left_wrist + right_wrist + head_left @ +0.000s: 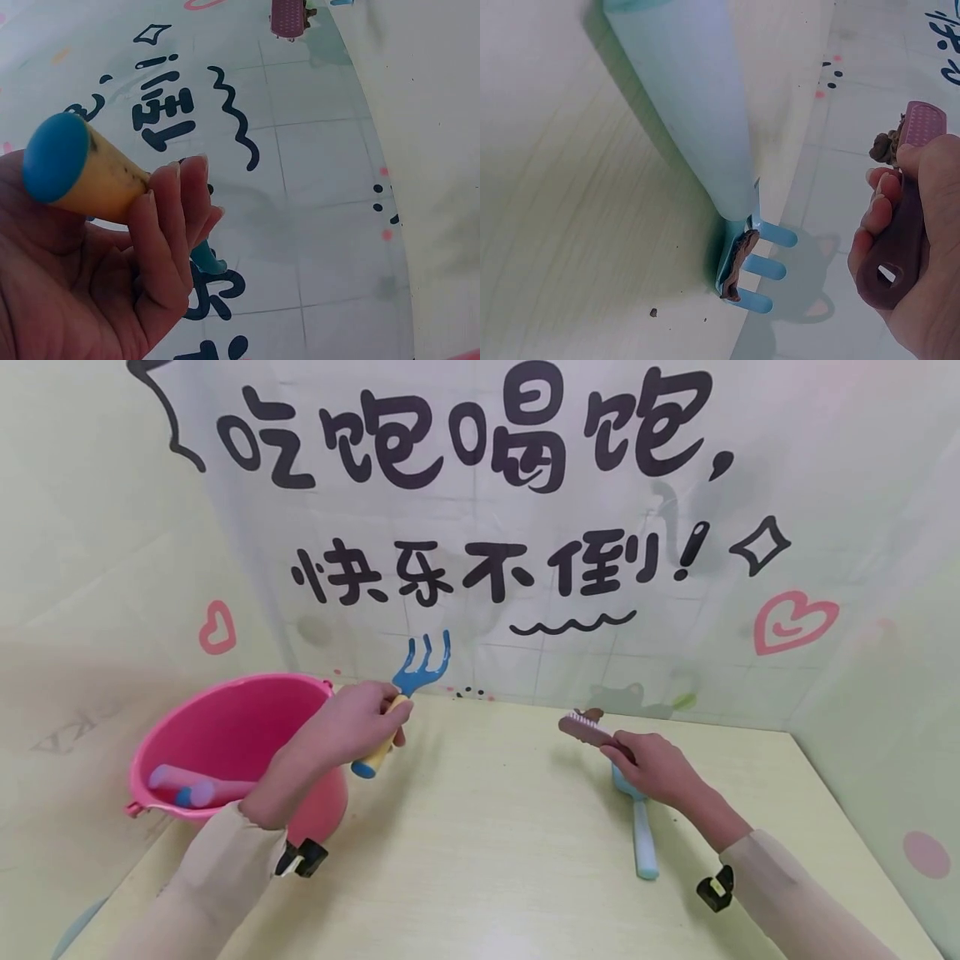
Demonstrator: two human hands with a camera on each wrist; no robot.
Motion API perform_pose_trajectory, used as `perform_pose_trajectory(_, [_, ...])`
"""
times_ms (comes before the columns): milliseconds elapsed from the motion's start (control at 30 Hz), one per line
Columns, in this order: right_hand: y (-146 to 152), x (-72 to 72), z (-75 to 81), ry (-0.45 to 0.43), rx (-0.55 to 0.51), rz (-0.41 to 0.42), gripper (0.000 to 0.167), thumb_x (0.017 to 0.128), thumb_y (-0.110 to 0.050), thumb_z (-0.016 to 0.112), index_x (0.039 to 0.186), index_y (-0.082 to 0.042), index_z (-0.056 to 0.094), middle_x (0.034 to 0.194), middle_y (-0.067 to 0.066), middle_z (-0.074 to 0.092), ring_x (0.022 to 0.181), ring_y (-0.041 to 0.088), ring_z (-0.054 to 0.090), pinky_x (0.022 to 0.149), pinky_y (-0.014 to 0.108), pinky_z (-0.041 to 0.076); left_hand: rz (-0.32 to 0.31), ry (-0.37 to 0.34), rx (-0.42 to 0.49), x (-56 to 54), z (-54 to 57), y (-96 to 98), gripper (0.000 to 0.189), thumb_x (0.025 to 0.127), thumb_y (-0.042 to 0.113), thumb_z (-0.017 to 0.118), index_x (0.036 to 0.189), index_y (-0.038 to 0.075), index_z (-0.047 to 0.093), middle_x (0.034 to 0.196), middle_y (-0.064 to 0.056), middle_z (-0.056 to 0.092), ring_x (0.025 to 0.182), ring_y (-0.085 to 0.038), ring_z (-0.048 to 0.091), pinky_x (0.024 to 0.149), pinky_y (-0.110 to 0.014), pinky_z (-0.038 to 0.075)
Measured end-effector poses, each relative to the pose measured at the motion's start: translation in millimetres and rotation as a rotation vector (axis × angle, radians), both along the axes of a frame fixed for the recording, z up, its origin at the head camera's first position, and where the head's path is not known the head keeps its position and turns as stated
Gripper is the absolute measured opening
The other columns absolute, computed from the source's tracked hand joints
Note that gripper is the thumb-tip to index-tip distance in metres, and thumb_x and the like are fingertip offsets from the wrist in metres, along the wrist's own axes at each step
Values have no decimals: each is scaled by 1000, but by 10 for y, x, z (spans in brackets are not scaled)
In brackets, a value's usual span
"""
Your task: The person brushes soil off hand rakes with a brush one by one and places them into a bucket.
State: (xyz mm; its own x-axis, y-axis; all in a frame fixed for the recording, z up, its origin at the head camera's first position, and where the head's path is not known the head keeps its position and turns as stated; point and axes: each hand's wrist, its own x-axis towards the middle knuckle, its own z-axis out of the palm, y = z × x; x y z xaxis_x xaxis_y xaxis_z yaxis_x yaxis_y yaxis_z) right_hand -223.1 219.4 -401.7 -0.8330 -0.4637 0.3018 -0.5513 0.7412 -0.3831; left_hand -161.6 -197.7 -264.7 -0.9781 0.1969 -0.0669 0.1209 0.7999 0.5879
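Note:
My left hand grips the yellow handle of a small garden rake, its blue tines raised toward the wall. The handle's blue end cap faces the left wrist camera. In my right hand is a brown-purple brush with white bristles, held above the table. A brown clump sits at the brush's bristle side. Below that hand lies a light blue rake on the table; the hand partly covers its head in the head view. A brown strip rests across its three-tined head.
At the left stands a pink bucket with pale purple-pink handled tools inside; my left forearm crosses its rim. Dark crumbs dot the pale wooden table. A printed sheet covers the wall along the back edge.

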Motion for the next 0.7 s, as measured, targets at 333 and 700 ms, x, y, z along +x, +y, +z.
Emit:
perform_pose_trajectory(333, [5,-17,-28,8,3,10,25,101,-19,65,79,-16,54,61,-8,40,53,8,37,50,29,30,37,-39,6,109,203,-186,29,103,28,53,107,0,57,85,-7,68,58,-23,61,55,-33,52])
perform_pose_trajectory(700, [24,-15,-19,10,-13,9,25,101,-18,65,79,-15,54,61,-8,40,52,8,37,49,28,30,-10,-29,-53,161,426,-449,32,105,30,52,107,-1,60,85,-4,69,63,-21,61,64,-37,51])
